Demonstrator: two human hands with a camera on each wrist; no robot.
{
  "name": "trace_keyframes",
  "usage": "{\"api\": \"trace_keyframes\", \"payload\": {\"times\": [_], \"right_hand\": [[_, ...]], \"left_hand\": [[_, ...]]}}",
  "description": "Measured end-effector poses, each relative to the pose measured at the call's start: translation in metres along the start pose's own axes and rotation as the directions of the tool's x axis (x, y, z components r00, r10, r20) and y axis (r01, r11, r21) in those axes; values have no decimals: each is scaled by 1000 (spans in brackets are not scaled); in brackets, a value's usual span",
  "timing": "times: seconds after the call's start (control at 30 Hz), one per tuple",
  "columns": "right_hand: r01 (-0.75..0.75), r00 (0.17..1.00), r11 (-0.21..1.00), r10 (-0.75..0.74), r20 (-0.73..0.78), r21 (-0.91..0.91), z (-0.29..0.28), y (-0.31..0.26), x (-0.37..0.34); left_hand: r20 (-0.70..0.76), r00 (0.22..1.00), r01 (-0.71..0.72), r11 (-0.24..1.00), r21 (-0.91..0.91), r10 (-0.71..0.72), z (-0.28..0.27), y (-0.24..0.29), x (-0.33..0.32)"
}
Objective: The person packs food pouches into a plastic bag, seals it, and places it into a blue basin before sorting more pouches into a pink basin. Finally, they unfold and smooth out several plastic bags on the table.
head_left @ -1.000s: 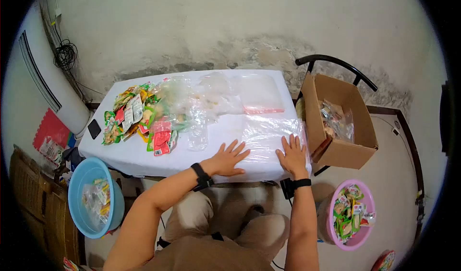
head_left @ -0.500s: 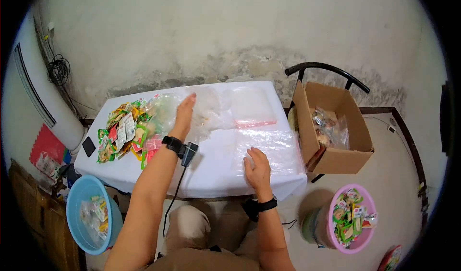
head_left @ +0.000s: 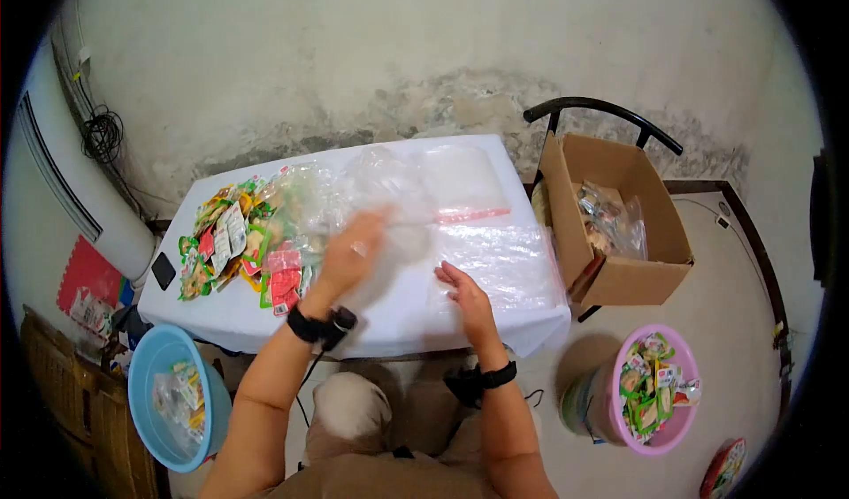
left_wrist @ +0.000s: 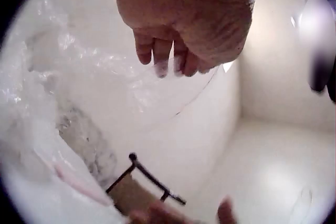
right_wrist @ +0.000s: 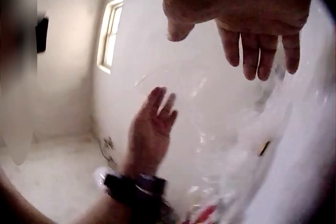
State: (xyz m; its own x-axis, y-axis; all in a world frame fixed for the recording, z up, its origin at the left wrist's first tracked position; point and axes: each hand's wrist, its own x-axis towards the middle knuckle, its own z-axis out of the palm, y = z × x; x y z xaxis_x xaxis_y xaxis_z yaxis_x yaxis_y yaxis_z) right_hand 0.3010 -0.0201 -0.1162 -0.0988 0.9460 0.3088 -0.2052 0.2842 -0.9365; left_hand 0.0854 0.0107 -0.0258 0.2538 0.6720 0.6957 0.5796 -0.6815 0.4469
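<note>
A crinkled clear plastic bag (head_left: 409, 243) trails beside my left hand (head_left: 354, 250), which is blurred above the middle of the table. In the left wrist view, fingers of that hand curl down at the bag's thin film, whose edge runs from the fingertips. My right hand (head_left: 470, 303) hovers by the near left corner of a stack of flat clear bags (head_left: 500, 265), its fingers extended and holding nothing. The right wrist view has both palms facing each other with clear film between them. More loose clear bags (head_left: 380, 176) lie behind the left hand.
Colourful snack packets (head_left: 225, 234) pile up on the table's left, near a phone (head_left: 163, 271). Another flat bag stack (head_left: 464, 181) lies behind. A cardboard box (head_left: 619, 278) stands at right on a chair (head_left: 610, 103). Blue (head_left: 141, 393) and pink (head_left: 619, 411) tubs hold packets.
Both hands lay spread by the flat bags; the left then reached to the loose bags and has come back nearer with one. The right hand lifted and shifted left.
</note>
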Motion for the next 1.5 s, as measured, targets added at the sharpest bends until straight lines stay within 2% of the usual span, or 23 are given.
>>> {"api": "trace_keyframes", "payload": {"times": [0.03,0.07,0.17,0.23,0.3,0.33,0.37,0.4,0.47,0.5,0.57,0.73,0.8,0.83,0.9,0.93,1.0,1.13,1.2,1.33,1.4,1.43,1.5], "right_hand": [[-173,984,917,142,112,359,0,2,-1],[-267,964,770,212,163,580,-4,27,1],[-222,972,802,225,63,555,-1,9,-5],[-216,966,886,254,-40,410,-7,0,-8],[-217,964,879,263,-51,425,-18,-8,-9],[-218,963,878,265,-53,426,-23,-10,-8],[-197,967,875,247,-57,441,-29,-12,-8],[-177,972,872,229,-61,457,-32,-14,-7],[-167,974,859,219,-53,483,-35,-19,-7],[-156,977,848,208,-47,506,-35,-20,-7],[-168,977,849,213,-33,501,-34,-18,-8],[-166,974,863,219,-59,476,-41,-20,-9],[-113,948,926,209,-240,361,-48,-16,-6],[-115,949,925,210,-237,362,-47,-16,-6],[-91,936,948,186,-298,305,-44,-20,-7],[-94,936,947,189,-297,306,-45,-16,-7],[-38,934,993,-4,-359,-112,-44,-11,-6],[-27,935,969,-62,-348,-245,-46,-16,-8],[-9,912,998,-17,-409,-61,-46,-14,-7],[-29,905,999,38,-423,27,-42,-18,-8],[30,906,994,17,-423,104,-41,-14,-8],[29,906,994,16,-422,101,-42,-12,-9],[17,913,992,37,-407,128,-47,-8,-9]], "left_hand": [[147,962,-250,958,143,229,16,20,-11],[254,927,-312,944,111,276,30,35,-23],[472,805,-395,918,-26,359,60,45,-62],[579,753,-318,943,-98,313,59,37,-81],[408,905,-37,978,-205,120,59,12,-95],[225,966,159,978,-132,-127,50,21,-89],[17,933,361,928,-98,-361,40,29,-79],[18,932,362,927,-94,-362,41,21,-76],[104,834,516,702,-491,-541,45,-1,-72],[103,832,519,702,-487,-544,43,-2,-67],[592,692,708,227,-669,-413,40,1,-57],[534,681,689,189,-700,-502,56,-5,-52],[225,661,614,344,-711,-716,56,-7,-55],[222,660,613,344,-711,-717,57,-6,-55],[2,744,484,537,-691,-668,60,0,-54],[3,742,486,536,-690,-670,62,1,-53],[-94,752,357,524,-773,-652,63,3,-44],[-71,755,231,366,-901,-652,58,22,-32],[242,690,347,18,-938,-682,54,33,-34],[387,620,553,30,-832,-683,69,16,-50],[304,629,589,183,-788,-715,72,4,-55],[304,630,587,181,-789,-715,70,2,-56],[131,705,419,260,-870,-697,65,3,-52]]}}
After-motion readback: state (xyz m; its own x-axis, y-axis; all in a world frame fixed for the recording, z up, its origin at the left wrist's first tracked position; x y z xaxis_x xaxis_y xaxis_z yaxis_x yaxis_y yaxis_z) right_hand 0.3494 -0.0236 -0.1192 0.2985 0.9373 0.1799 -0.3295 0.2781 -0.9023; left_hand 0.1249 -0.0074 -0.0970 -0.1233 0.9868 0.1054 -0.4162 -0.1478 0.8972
